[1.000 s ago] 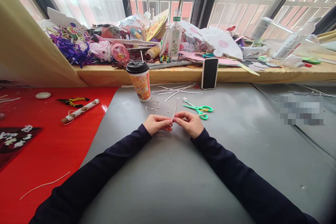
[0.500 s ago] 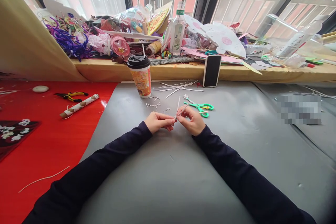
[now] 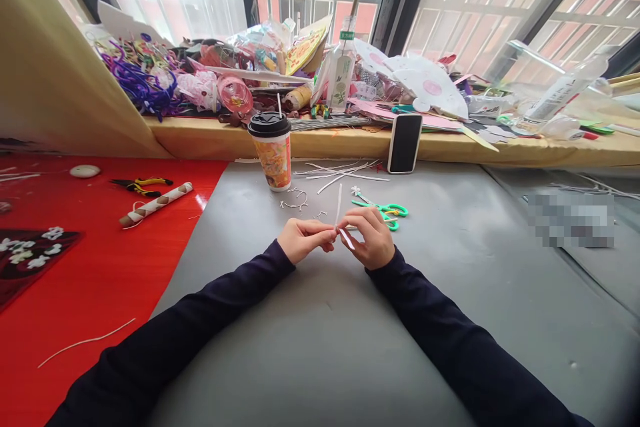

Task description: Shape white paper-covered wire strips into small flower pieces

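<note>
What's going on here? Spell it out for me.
Someone in dark sleeves pinches a white strip in the left grip, close beside the right grip, which holds a white length; whether it's the same strip, I can't tell. Green scissors lie just beyond the right grip on a gray table. Loose strips lie between cup and phone.

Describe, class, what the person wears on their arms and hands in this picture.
Both arms are in long, plain, very dark navy sleeves: the left sleeve and right sleeve reach the wrists, with soft creases and no visible markings. The left hand and right hand are bare, without gloves.
</note>
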Action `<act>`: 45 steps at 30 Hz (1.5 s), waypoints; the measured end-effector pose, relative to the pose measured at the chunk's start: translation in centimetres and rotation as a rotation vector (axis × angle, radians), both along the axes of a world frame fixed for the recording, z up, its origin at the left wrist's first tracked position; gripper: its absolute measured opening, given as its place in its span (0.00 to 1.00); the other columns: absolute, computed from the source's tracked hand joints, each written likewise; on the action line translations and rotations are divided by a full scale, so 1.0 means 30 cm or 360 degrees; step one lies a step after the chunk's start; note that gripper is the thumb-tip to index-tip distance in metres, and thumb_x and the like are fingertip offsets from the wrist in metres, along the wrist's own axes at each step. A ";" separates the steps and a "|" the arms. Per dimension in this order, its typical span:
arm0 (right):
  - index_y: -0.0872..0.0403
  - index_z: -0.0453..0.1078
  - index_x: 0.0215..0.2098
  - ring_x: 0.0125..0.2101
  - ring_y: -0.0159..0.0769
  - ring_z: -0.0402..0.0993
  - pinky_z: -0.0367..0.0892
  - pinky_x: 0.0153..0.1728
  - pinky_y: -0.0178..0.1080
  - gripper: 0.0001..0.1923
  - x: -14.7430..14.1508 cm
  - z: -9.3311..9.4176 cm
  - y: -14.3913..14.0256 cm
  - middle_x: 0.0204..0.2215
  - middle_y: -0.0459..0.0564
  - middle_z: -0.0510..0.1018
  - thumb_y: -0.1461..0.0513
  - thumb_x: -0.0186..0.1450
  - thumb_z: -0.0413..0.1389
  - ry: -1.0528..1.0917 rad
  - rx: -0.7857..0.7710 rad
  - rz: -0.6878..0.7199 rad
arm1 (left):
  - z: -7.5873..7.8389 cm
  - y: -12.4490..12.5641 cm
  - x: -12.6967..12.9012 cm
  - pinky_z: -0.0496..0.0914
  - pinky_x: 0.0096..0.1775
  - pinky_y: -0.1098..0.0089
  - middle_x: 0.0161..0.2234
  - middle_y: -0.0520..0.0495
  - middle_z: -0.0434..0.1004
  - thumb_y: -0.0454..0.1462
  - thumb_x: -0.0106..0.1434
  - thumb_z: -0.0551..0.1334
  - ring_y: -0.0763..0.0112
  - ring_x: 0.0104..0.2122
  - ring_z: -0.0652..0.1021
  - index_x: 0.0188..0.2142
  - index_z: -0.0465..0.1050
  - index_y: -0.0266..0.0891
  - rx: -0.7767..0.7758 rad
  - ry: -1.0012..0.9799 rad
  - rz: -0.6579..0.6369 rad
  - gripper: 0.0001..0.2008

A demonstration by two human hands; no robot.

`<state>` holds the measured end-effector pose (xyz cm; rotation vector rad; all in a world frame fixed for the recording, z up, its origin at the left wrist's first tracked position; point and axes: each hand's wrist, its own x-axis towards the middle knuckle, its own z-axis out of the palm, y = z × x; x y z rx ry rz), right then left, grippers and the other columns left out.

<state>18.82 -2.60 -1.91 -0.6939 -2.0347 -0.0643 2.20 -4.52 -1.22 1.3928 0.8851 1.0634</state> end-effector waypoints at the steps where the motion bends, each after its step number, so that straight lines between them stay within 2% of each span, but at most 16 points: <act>1: 0.52 0.66 0.32 0.33 0.34 0.63 0.62 0.35 0.38 0.07 0.003 0.002 0.001 0.31 0.48 0.71 0.67 0.55 0.53 -0.0001 0.0022 0.0003 | 0.000 -0.002 -0.001 0.69 0.28 0.71 0.23 0.48 0.71 0.38 0.49 0.62 0.75 0.21 0.73 0.28 0.75 0.32 0.0024 0.0011 0.0009 0.10; 8: 0.49 0.69 0.32 0.29 0.32 0.63 0.64 0.33 0.38 0.08 0.014 0.002 0.017 0.28 0.45 0.74 0.66 0.55 0.55 0.0043 0.0039 0.0076 | 0.009 -0.008 -0.003 0.69 0.30 0.72 0.21 0.47 0.71 0.38 0.51 0.61 0.75 0.21 0.72 0.30 0.76 0.32 0.0133 0.0132 0.0079 0.11; 18: 0.46 0.70 0.35 0.30 0.31 0.63 0.65 0.32 0.36 0.14 0.019 0.012 0.004 0.31 0.42 0.75 0.69 0.53 0.56 0.0093 0.0117 0.0124 | 0.031 -0.041 0.001 0.68 0.29 0.71 0.22 0.47 0.71 0.39 0.51 0.61 0.75 0.22 0.71 0.28 0.76 0.32 0.0019 0.0022 0.0055 0.11; 23: 0.45 0.70 0.37 0.32 0.32 0.65 0.65 0.34 0.37 0.14 0.014 0.027 -0.007 0.35 0.44 0.74 0.68 0.55 0.55 0.0132 0.0070 0.0219 | 0.026 -0.038 -0.001 0.67 0.29 0.70 0.22 0.47 0.70 0.39 0.51 0.61 0.75 0.23 0.71 0.25 0.75 0.32 -0.0027 -0.0257 -0.0064 0.10; 26: 0.46 0.68 0.41 0.34 0.32 0.65 0.65 0.36 0.38 0.16 0.011 0.030 -0.013 0.37 0.46 0.73 0.67 0.56 0.54 0.0066 -0.0009 0.0256 | 0.018 -0.026 -0.002 0.66 0.27 0.71 0.19 0.49 0.68 0.39 0.51 0.61 0.76 0.21 0.70 0.25 0.74 0.32 -0.0168 -0.0469 -0.0212 0.10; 29: 0.46 0.68 0.42 0.34 0.32 0.64 0.65 0.36 0.37 0.15 0.015 0.028 -0.012 0.38 0.47 0.72 0.66 0.57 0.52 0.0029 -0.0078 0.0245 | 0.009 -0.013 -0.002 0.65 0.24 0.73 0.17 0.50 0.66 0.40 0.50 0.62 0.77 0.19 0.69 0.23 0.73 0.31 -0.0307 -0.0570 -0.0259 0.11; 34: 0.44 0.68 0.41 0.32 0.31 0.63 0.65 0.33 0.36 0.14 0.027 0.016 0.001 0.40 0.46 0.69 0.65 0.59 0.50 -0.0017 -0.0159 0.0191 | -0.003 0.003 0.000 0.63 0.22 0.73 0.15 0.50 0.66 0.43 0.49 0.62 0.77 0.17 0.68 0.21 0.71 0.31 -0.0442 -0.0567 -0.0215 0.14; 38: 0.43 0.67 0.42 0.32 0.31 0.63 0.65 0.35 0.36 0.15 0.032 0.007 0.014 0.41 0.46 0.67 0.65 0.60 0.49 -0.0088 -0.0153 0.0168 | -0.014 0.013 0.001 0.64 0.23 0.74 0.16 0.49 0.67 0.42 0.47 0.64 0.78 0.18 0.69 0.20 0.71 0.31 -0.0560 -0.0548 -0.0079 0.13; 41: 0.43 0.67 0.42 0.32 0.30 0.62 0.65 0.35 0.36 0.15 0.035 0.002 0.022 0.41 0.46 0.67 0.65 0.60 0.48 -0.0138 -0.0142 0.0160 | -0.020 0.019 0.000 0.66 0.25 0.73 0.19 0.48 0.71 0.40 0.46 0.64 0.76 0.20 0.71 0.25 0.72 0.31 -0.0611 -0.0547 -0.0011 0.12; 45: 0.45 0.66 0.44 0.32 0.31 0.62 0.65 0.34 0.37 0.16 0.027 -0.005 0.022 0.39 0.48 0.68 0.66 0.59 0.47 -0.0131 -0.0246 0.0203 | -0.016 0.020 0.001 0.69 0.33 0.70 0.25 0.46 0.75 0.38 0.48 0.63 0.71 0.26 0.75 0.30 0.72 0.32 -0.0589 -0.0568 0.0048 0.11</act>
